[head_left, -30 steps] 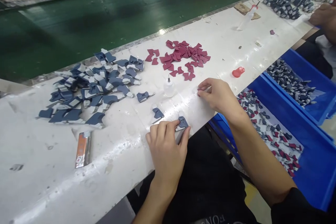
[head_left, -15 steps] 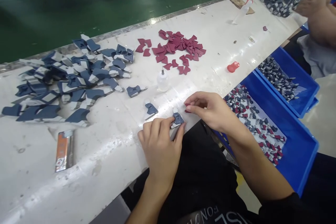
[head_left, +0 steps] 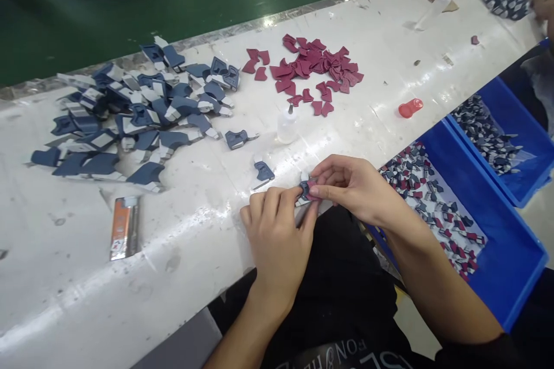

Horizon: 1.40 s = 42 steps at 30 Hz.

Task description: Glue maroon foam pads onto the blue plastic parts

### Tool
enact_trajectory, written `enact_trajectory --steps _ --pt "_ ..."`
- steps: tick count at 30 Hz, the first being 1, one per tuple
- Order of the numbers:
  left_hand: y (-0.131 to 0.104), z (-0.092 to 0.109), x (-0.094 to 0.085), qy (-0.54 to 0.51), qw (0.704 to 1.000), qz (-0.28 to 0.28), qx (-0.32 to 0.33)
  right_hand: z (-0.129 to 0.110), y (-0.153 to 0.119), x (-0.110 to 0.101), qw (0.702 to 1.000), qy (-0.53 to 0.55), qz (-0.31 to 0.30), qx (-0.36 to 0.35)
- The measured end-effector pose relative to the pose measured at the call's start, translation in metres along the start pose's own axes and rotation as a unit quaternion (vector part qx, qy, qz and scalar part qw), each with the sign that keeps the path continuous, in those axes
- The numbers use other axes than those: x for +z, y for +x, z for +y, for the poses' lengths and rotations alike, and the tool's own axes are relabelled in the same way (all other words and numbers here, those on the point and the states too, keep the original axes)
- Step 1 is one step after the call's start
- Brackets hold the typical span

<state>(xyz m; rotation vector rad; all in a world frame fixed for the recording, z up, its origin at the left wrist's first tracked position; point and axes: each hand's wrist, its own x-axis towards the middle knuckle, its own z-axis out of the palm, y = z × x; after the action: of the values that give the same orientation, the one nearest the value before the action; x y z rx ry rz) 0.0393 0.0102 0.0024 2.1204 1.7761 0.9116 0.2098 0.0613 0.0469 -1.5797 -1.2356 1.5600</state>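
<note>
Held part (head_left: 304,190) at edge of table (head_left: 194,259); bottle (head_left: 286,128) behind; pieces (head_left: 303,64) farther back; bins (head_left: 504,268) right.

Two loose navy pieces (head_left: 263,171), two bottles (head_left: 286,128), maroon pieces (head_left: 303,67) (uncountable, overlapping)

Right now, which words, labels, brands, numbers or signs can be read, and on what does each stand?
"FON": on the black shirt; adjoining letters unclear.
Larger letters on the shirt: cut off, no readable word.
Orange-and-silver item: markings too blurred to read.

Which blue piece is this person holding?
The blue piece at the table's near edge, gripped by the left hand; the right hand holds a maroon piece at it. Nearby blue pieces lie untouched.
</note>
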Motion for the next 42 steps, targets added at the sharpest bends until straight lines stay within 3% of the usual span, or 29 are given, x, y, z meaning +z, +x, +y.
enact_trajectory --steps 7,17,25,29,31,33,37,40,42 --pt "0.000 0.000 -0.002 -0.005 1.000 -0.008 -0.005 -0.007 0.000 0.006 0.995 -0.097 0.010 0.004" --pt "0.003 0.005 -0.001 -0.007 1.000 -0.010 -0.010 -0.003 0.000 0.002 0.988 -0.149 -0.037 0.033" --pt "0.002 0.005 -0.003 -0.049 0.999 0.012 0.004 -0.005 -0.006 -0.001 0.994 -0.095 -0.035 0.047" --pt "0.006 0.009 -0.014 -0.158 0.987 0.012 0.003 0.002 -0.014 -0.002 0.994 0.022 -0.099 0.050" --pt "0.008 0.012 -0.020 -0.213 0.977 -0.006 -0.001 0.008 -0.018 0.001 0.988 0.092 -0.118 0.020" --pt "0.009 0.015 -0.024 -0.273 0.961 -0.022 -0.019 0.015 -0.020 0.006 0.984 0.151 -0.089 -0.037" --pt "0.005 0.024 -0.028 -0.411 0.897 -0.076 -0.140 0.022 -0.026 0.022 0.964 0.215 -0.008 -0.155" --pt "0.003 0.028 -0.028 -0.491 0.835 -0.138 -0.206 0.024 -0.031 0.034 0.956 0.247 0.013 -0.157" --pt "0.002 0.029 -0.027 -0.520 0.812 -0.153 -0.218 0.026 -0.033 0.040 0.953 0.264 0.032 -0.143"
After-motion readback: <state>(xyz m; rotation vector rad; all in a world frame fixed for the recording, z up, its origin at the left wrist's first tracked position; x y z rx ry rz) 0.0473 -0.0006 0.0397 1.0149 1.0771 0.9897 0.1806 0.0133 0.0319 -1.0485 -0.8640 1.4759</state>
